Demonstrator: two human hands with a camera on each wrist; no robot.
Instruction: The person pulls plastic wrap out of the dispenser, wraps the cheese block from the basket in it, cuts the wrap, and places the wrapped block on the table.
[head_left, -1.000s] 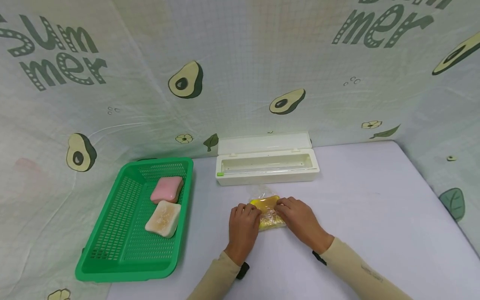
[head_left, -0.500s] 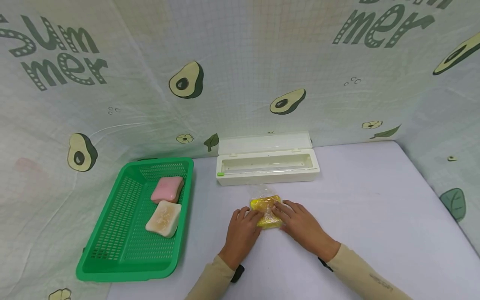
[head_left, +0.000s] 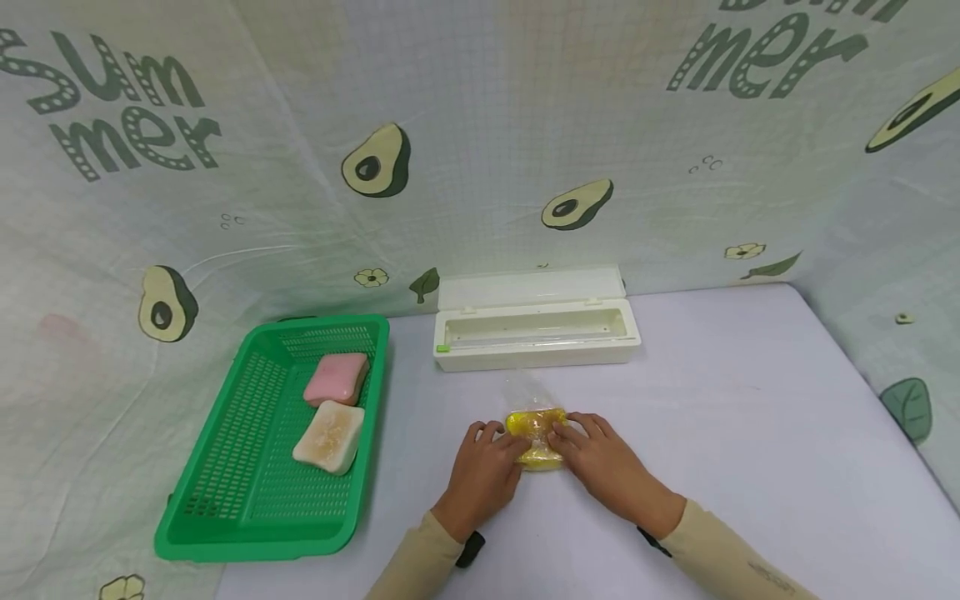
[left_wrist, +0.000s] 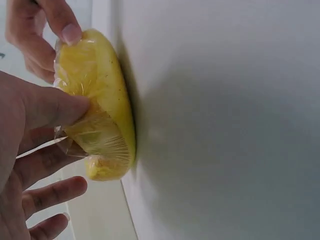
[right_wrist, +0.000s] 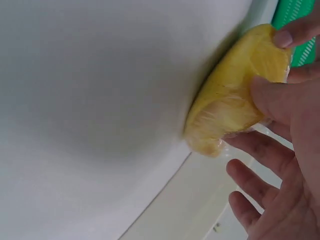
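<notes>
- The slab [head_left: 535, 423] is set on the table [head_left: 720, 400], in front of the box [head_left: 536, 358], and is partly covered by clear film [head_left: 527, 389].
- By the left hand [head_left: 480, 477] it is pinched, thumb on the wrapped face and fingers behind; the outer two fingers are spread, touching nothing.
- By the right hand [head_left: 611, 471] it is gripped alike on its other side, outer fingers free and apart.
- The film could be torn if its pleats were pulled too hard by the thumbs, as it appears very thin.
- The loose tail, lying flat beyond the slab, could be creased or stuck to itself if it were folded over unevenly.
- A gap could be left at the ends if the film were released before being pressed down, since some springing back may be expected.
- The slab could be dented or skewed by uneven squeezing, should it prove soft.
- The film is seen as glossy and finely wrinkled; the slab as yellow, browned in places, with rounded edges. Its material cannot be told.
- In the basket [head_left: 255, 552], of perforated green plastic, a smooth pink block [head_left: 337, 377] and a brown-topped white block [head_left: 328, 437] are held.
</notes>
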